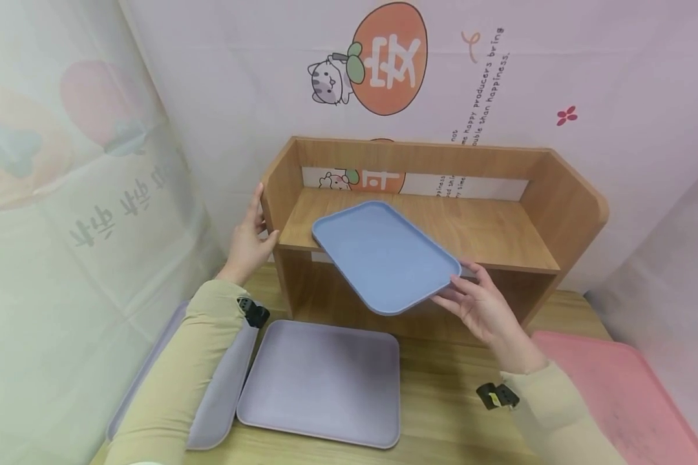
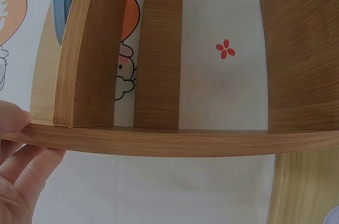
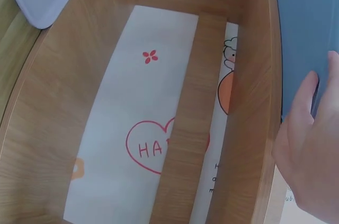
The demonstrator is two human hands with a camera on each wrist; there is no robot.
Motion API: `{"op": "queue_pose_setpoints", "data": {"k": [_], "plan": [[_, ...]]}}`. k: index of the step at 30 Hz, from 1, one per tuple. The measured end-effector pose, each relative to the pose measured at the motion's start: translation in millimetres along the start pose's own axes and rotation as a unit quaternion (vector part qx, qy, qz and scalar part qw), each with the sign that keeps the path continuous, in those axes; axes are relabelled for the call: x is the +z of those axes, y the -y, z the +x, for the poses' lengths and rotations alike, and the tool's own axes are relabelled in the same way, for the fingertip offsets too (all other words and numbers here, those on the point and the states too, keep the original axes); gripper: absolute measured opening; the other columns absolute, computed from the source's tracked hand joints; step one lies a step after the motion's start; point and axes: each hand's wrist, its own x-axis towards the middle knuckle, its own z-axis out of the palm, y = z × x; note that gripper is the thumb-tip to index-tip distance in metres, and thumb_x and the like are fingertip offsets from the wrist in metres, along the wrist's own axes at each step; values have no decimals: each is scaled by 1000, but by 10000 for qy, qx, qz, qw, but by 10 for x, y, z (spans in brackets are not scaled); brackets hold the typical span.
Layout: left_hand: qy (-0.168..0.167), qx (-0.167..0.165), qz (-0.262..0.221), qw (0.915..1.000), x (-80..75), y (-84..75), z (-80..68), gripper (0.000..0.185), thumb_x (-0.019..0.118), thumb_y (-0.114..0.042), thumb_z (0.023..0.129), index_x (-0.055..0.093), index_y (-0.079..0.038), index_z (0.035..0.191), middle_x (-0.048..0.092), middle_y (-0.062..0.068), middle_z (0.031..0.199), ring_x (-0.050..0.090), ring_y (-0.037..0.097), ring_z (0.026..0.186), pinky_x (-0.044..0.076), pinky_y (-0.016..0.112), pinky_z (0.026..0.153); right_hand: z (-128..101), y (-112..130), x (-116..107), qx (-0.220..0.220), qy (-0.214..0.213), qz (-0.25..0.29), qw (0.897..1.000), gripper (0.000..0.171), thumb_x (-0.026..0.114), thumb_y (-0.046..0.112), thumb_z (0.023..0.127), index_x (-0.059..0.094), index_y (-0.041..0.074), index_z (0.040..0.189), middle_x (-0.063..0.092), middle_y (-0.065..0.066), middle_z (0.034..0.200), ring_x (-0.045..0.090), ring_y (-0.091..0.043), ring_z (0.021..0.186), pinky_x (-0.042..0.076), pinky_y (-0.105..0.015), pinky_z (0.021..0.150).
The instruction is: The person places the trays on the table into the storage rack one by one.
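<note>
nearest the camera, a lilac tray [image 1: 326, 381] lies flat on the wooden table [image 1: 442, 387], with a second lilac tray [image 1: 221, 387] under the left sleeve at 8 o'clock and a pink tray [image 1: 616, 381] at 4 o'clock. above them, the right hand [image 1: 485, 307] pinches the near corner of the blue tray [image 1: 384, 255], thumb on top, fingers beneath; the tray tilts, its far end over the wooden shelf [image 1: 488, 232]. at 10 o'clock the left hand [image 1: 250, 239] grips the shelf's left side panel, fingers wrapped round its edge. behind stands a printed backdrop [image 1: 558, 77].
</note>
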Motion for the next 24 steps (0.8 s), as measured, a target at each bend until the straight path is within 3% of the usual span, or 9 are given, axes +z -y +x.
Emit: {"op": "queue_pose_setpoints", "data": {"k": [4, 9, 17, 24], "plan": [[1, 6, 14, 10000, -3, 4, -8, 95, 59, 4, 88, 2, -37, 152, 42, 29, 140, 53, 45, 118, 51, 53, 88, 1, -20, 13, 136, 142, 149, 9997, 24, 41, 4, 99, 31, 15, 118, 58, -3, 111, 65, -16, 95, 57, -32, 82], [-7, 44, -3, 10000, -7, 12, -5, 95, 59, 3, 88, 3, -38, 152, 43, 30, 140, 53, 45, 119, 51, 52, 88, 26, -75, 66, 231, 337, 202, 9990, 17, 38, 1, 99, 35, 12, 112, 60, -5, 105, 65, -17, 93, 58, -32, 82], [23, -13, -18, 10000, -28, 5, -10, 95, 60, 2, 88, 3, -38, 151, 41, 30, 141, 53, 45, 119, 51, 54, 87, 78, -177, 198, 360, 955, 52, 9948, 31, 38, -8, 96, 35, 10, 122, 55, -8, 114, 65, -18, 98, 56, -29, 87], [-53, 94, -9, 9999, -17, 14, 0, 93, 61, 2, 87, 5, -36, 152, 44, 30, 138, 55, 44, 116, 52, 52, 87, 137, -257, 338, 589, 964, -195, 9934, 52, 41, -10, 94, 22, 12, 137, 40, -13, 127, 64, -16, 102, 54, -28, 90]]}}
